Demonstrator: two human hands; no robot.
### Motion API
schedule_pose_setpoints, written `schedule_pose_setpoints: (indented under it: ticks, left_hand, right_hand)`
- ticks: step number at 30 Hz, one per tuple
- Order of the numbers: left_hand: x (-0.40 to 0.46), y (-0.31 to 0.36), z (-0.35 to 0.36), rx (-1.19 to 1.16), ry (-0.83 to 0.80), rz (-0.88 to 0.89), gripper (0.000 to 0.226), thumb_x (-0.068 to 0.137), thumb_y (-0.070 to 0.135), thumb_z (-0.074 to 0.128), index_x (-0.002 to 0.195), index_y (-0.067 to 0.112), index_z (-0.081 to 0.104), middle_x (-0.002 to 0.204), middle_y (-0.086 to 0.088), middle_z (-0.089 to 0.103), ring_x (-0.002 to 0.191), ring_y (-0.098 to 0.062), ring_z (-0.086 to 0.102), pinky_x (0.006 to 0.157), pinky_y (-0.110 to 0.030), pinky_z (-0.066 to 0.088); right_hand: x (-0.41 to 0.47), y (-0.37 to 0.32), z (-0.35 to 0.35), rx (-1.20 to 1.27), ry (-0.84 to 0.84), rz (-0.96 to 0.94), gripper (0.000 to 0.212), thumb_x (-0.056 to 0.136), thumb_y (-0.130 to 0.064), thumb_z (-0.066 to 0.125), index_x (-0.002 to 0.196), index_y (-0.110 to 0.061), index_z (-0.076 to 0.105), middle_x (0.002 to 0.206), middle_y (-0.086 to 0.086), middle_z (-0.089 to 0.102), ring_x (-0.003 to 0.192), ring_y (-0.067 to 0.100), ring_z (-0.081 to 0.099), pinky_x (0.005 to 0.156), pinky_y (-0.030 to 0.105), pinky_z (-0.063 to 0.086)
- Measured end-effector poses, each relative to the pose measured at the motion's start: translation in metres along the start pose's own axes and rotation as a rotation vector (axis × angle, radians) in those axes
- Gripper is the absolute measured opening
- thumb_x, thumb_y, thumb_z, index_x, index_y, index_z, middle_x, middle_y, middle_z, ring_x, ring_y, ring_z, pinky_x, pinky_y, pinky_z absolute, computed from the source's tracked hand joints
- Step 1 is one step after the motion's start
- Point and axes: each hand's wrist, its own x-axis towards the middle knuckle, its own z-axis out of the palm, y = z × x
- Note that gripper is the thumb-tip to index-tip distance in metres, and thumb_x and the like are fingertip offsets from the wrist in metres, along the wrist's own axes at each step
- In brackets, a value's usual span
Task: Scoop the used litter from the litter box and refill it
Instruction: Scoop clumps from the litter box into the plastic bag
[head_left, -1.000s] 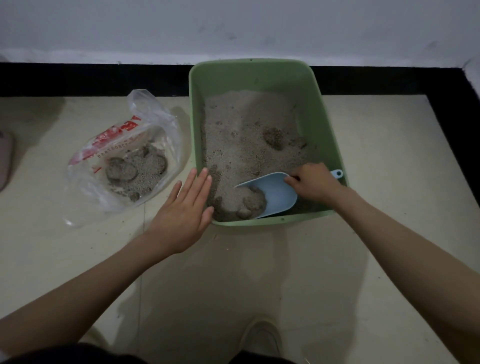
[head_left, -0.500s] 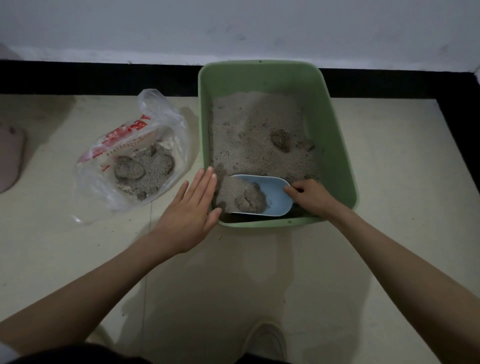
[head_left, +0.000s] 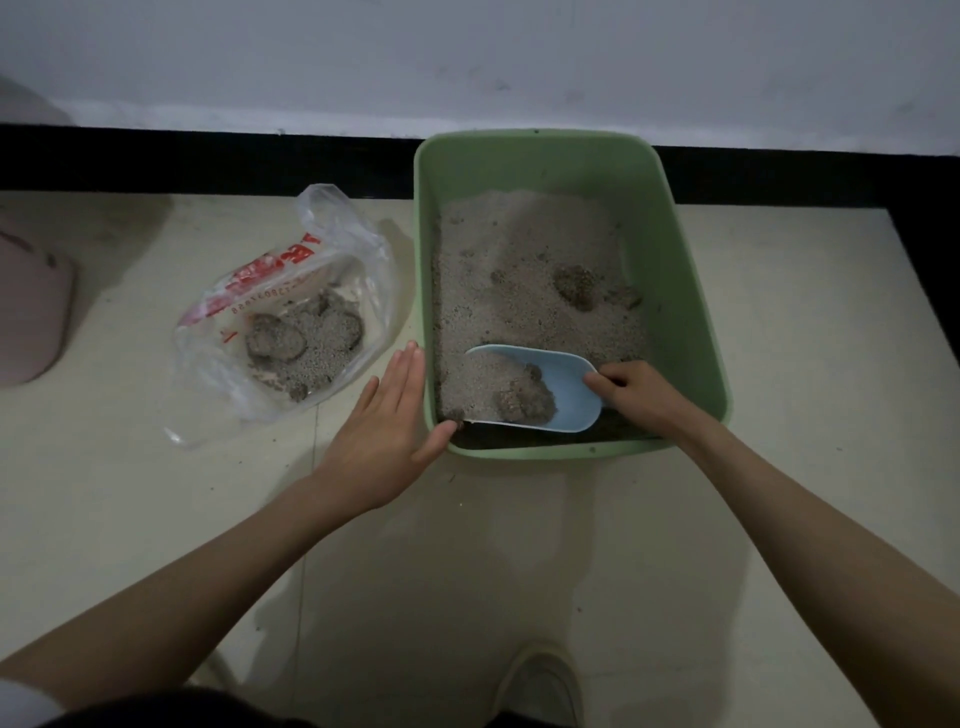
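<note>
Fingers (head_left: 605, 382) of right hand (head_left: 636, 397) wrapped on blue scoop (head_left: 563, 384), loaded at litter box (head_left: 691, 291) 6 o'clock; left hand (head_left: 387, 426) flat, bracing. Lift level, swing toward bag (head_left: 291, 322) at 9 o'clock.

The scoop's (head_left: 563, 387) handle is hidden inside the right hand (head_left: 641, 397), and the near floor of the litter box (head_left: 696, 312) lies in deep shadow behind its front wall. A pink object (head_left: 28, 317) is cut off by the left edge, unidentifiable. Red print on the plastic bag (head_left: 291, 312) is too crumpled to read. A shoe (head_left: 543, 686) is cropped at the bottom edge.
</note>
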Motion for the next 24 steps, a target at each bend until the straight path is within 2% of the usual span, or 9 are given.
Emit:
schedule_pose_setpoints:
  ticks: [3,6,10,14,19,22,24]
  left_hand:
    - [0.0,0.001,-0.004,0.006,-0.025,-0.007,0.087,0.083,0.064,0.018,0.145,0.013,-0.016,0.154,0.002,-0.02,0.136,-0.004,-0.023,0.115,-0.027,-0.007]
    - [0.0,0.001,-0.01,-0.007,-0.028,0.009,0.086,0.09,0.059,0.031,0.145,0.014,-0.017,0.152,0.003,-0.023,0.136,-0.003,-0.024,0.116,-0.027,-0.007]
    - [-0.002,-0.001,-0.01,-0.016,-0.054,0.032,0.096,0.083,0.07,0.033,0.144,0.017,-0.019,0.144,0.01,-0.031,0.136,-0.004,-0.026,0.116,-0.027,-0.008]
    - [-0.003,0.0,-0.012,-0.049,-0.062,0.03,0.098,0.083,0.067,0.04,0.145,0.017,-0.017,0.148,0.009,-0.026,0.136,-0.003,-0.025,0.116,-0.026,-0.007]
    - [-0.006,-0.003,-0.016,-0.072,-0.05,0.023,0.097,0.084,0.062,0.044,0.145,0.017,-0.015,0.154,0.003,-0.019,0.135,-0.001,-0.022,0.115,-0.025,-0.007]
    - [-0.008,-0.007,-0.02,-0.093,-0.03,0.001,0.097,0.084,0.062,0.044,0.146,0.016,-0.013,0.154,0.003,-0.019,0.136,-0.001,-0.02,0.113,-0.022,-0.008]
    - [-0.011,-0.012,-0.023,-0.12,0.002,-0.014,0.097,0.083,0.063,0.042,0.147,0.016,-0.013,0.151,0.007,-0.022,0.135,0.0,-0.021,0.112,-0.022,-0.008]
  right_hand:
    - [-0.002,0.0,-0.005,0.083,0.03,0.013,0.042,0.095,-0.024,0.05,0.055,-0.015,0.04,0.055,0.001,0.035,0.055,0.014,0.03,0.056,0.029,0.021]
    - [-0.003,-0.001,-0.009,0.142,0.067,0.015,0.034,0.095,-0.024,0.051,0.065,-0.008,0.051,0.062,0.007,0.042,0.062,0.016,0.037,0.062,0.028,0.029]
    - [-0.007,-0.006,-0.015,0.151,0.084,0.014,0.033,0.095,-0.026,0.051,0.067,-0.007,0.052,0.06,0.004,0.04,0.063,0.018,0.037,0.063,0.031,0.034]
    - [-0.015,-0.014,-0.021,0.153,0.086,0.002,0.038,0.095,-0.023,0.05,0.061,-0.011,0.042,0.055,0.0,0.032,0.051,0.009,0.029,0.051,0.023,0.024]
    - [-0.022,-0.022,-0.026,0.195,0.112,0.003,0.034,0.096,-0.022,0.05,0.066,-0.007,0.042,0.058,0.003,0.03,0.052,0.011,0.025,0.051,0.025,0.02]
    - [-0.024,-0.03,-0.029,0.176,0.122,-0.025,0.032,0.096,-0.022,0.05,0.068,-0.006,0.044,0.06,0.004,0.03,0.044,0.004,0.024,0.042,0.014,0.019]
    - [-0.025,-0.038,-0.031,0.162,0.113,-0.046,0.031,0.096,-0.023,0.049,0.07,-0.006,0.047,0.064,0.007,0.032,0.047,0.006,0.024,0.04,0.012,0.019]
